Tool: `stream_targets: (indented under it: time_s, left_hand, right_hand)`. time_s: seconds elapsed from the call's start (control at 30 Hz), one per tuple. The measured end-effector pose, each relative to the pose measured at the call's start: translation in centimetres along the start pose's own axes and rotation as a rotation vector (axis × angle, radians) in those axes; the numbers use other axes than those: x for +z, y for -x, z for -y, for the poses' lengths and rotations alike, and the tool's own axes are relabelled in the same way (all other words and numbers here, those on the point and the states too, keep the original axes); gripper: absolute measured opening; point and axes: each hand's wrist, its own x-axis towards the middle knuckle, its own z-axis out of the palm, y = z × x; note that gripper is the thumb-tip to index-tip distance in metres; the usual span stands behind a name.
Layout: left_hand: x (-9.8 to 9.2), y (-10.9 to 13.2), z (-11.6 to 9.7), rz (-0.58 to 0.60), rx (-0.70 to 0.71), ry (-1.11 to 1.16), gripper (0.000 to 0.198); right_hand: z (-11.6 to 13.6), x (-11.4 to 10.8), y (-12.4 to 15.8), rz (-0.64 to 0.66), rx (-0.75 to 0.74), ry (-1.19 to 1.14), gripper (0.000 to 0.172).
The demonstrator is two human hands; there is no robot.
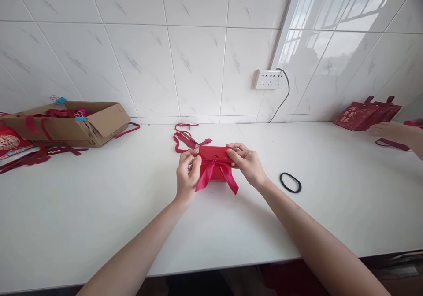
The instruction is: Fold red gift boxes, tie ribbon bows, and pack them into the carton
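Between my hands is a small red gift box (216,152) with a flap-like top. A pinkish-red ribbon (207,175) is tied across its front, and two tails hang down. My left hand (188,175) grips the box's left side, thumb in front and fingers curled. On the right side, my right hand (245,161) pinches the upper corner between thumb and fingers. Just behind the box, loose red ribbon strips (185,139) lie on the white table (139,216). The back of the box is hidden from me.
At left stands an open cardboard box (66,131) of red ribbons, with red packets (13,139) beside it. A black ring-shaped band (291,183) lies right of my hand. Far right, another person's hand (390,131) is near dark red bags (357,114). A power strip (268,79) hangs on the wall.
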Motion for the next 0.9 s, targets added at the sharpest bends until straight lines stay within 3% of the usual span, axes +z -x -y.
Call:
stream_targets:
  time_s: [0.17, 0.27, 0.33, 0.4, 0.5, 0.73, 0.83, 0.9]
  left_hand:
    - [-0.1, -0.4, 0.1, 0.023, 0.015, -0.019, 0.037]
    - [-0.4, -0.6, 0.1, 0.024, 0.015, -0.012, 0.032]
    - [-0.6, -0.8, 0.1, 0.003, -0.044, 0.033, 0.031]
    - [-0.8, -1.0, 0.2, -0.006, -0.117, 0.084, 0.03]
    - [-1.0, -1.5, 0.6, 0.03, -0.192, 0.146, 0.027]
    - [-1.2, -2.9, 1.6, 0.08, -0.328, 0.32, 0.028]
    - [-1.3, -2.8, 1.6, 0.149, -0.32, 0.36, 0.035]
    - [-1.3, -2.3, 1.4, 0.242, -0.208, 0.368, 0.039]
  right_hand:
    - [0.1, -0.3, -0.1, 0.001, -0.01, 0.041, 0.047]
    - [0.0, -1.0, -0.2, 0.151, -0.02, -0.033, 0.043]
    - [-0.2, -1.4, -0.1, 0.292, -0.073, -0.061, 0.059]
    - [-0.5, -1.5, 0.0, 0.411, -0.118, -0.005, 0.088]
    - [-0.8, -1.1, 0.2, 0.435, -0.102, 0.143, 0.101]
    - [-0.2, -1.5, -0.3, 0.193, 0.115, 0.073, 0.092]
    - [0.4, -1.9, -0.5, 0.143, 0.26, -0.209, 0.062]
    - [0.6, -1.8, -0.5, 0.184, 0.335, -0.456, 0.042]
